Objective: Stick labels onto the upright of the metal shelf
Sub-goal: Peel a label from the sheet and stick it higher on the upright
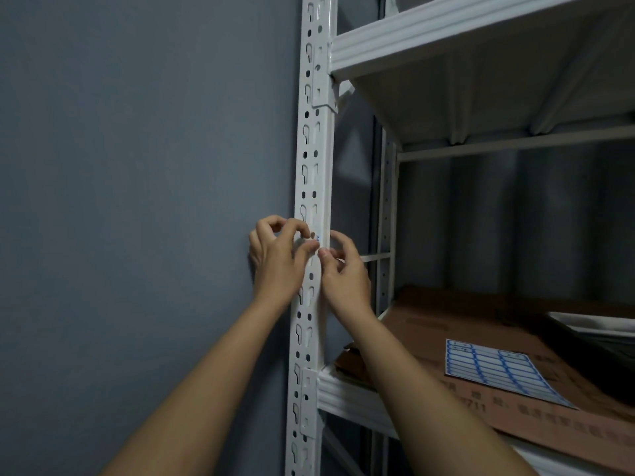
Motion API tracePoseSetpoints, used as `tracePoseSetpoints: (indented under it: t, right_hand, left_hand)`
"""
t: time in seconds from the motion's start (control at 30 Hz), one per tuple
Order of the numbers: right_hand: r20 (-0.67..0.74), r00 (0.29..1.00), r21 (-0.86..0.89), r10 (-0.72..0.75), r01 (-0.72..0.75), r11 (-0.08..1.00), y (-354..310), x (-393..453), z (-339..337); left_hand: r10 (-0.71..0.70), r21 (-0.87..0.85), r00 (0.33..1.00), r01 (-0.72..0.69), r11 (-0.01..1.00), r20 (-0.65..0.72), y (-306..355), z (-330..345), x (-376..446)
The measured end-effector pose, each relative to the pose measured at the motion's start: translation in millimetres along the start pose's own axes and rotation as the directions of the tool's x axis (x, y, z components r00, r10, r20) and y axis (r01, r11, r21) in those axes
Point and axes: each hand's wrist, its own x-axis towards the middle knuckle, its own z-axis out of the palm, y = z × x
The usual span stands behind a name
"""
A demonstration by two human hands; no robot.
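Both forearms reach up from the bottom of the view, so the hands meet at the white upright (313, 187) where they can work together. The left hand (275, 255) sits on the upright's outer side, its thumb and forefinger brought together at the front face. The right hand (343, 269) comes from the shelf side, thumb and forefinger pinched at the same spot. Between the fingertips shows a small blue mark, probably the edge of a label (318, 239) being pressed onto the post; it is too small to be sure how much of it is stuck down. Holding it from both sides likely keeps it straight across the narrow, slotted face.

Just beyond, to the right, the lower shelf (347, 393) carries flattened cardboard (481, 324), and on that lies the label sheet (494, 372), blue-bordered rows, within easy reach for the next one. A dark tray-like thing lies further right. Above is the underside of the upper shelf (446, 39). A grey-blue wall (137, 166) stands to the left of the upright, and the room is dim.
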Motion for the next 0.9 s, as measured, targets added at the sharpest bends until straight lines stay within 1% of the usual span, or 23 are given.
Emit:
tracePoseSetpoints:
  t: [0.17,0.23,0.33,0.43,0.5,0.57,0.67,0.77,0.9]
  right_hand:
    - [0.004,1.0,0.006,0.005,-0.005,1.0,-1,-1,0]
    - [0.007,1.0,0.007,0.01,-0.01,1.0,-2,-2,0]
    - [0.008,1.0,0.015,0.011,-0.011,1.0,-3,-2,1]
    - [-0.005,1.0,0.013,0.017,-0.017,1.0,-2,-2,2]
    - [-0.009,1.0,0.015,0.016,-0.016,1.0,-2,-2,4]
    - [-0.008,1.0,0.018,0.02,-0.02,1.0,-3,-2,4]
    - [-0.004,1.0,0.027,0.023,-0.023,0.999,-5,-4,4]
    - [0.005,1.0,0.03,0.03,-0.03,0.999,-8,-5,2]
    - [0.024,0.999,0.024,0.025,-0.026,0.999,-8,-5,-1]
  left_hand:
    - [-0.005,-0.016,0.998,0.004,1.0,-0.059,4,3,-5]
    - [-0.015,-0.027,0.998,0.014,1.0,-0.057,5,3,-6]
    - [-0.032,-0.02,0.999,0.031,0.999,-0.009,5,1,-2]
    - [-0.013,0.012,0.998,0.012,1.0,0.058,6,-3,2]
    - [0.002,0.036,0.997,-0.005,0.999,0.075,6,-5,3]
    - [0.015,0.062,0.998,-0.019,0.998,0.053,7,-6,2]
    - [0.032,0.093,0.999,-0.031,0.995,-0.015,9,-4,-4]
    - [0.086,0.135,0.995,-0.079,0.988,-0.047,7,0,-9]
    - [0.082,0.128,0.99,-0.067,0.989,-0.111,1,5,-11]
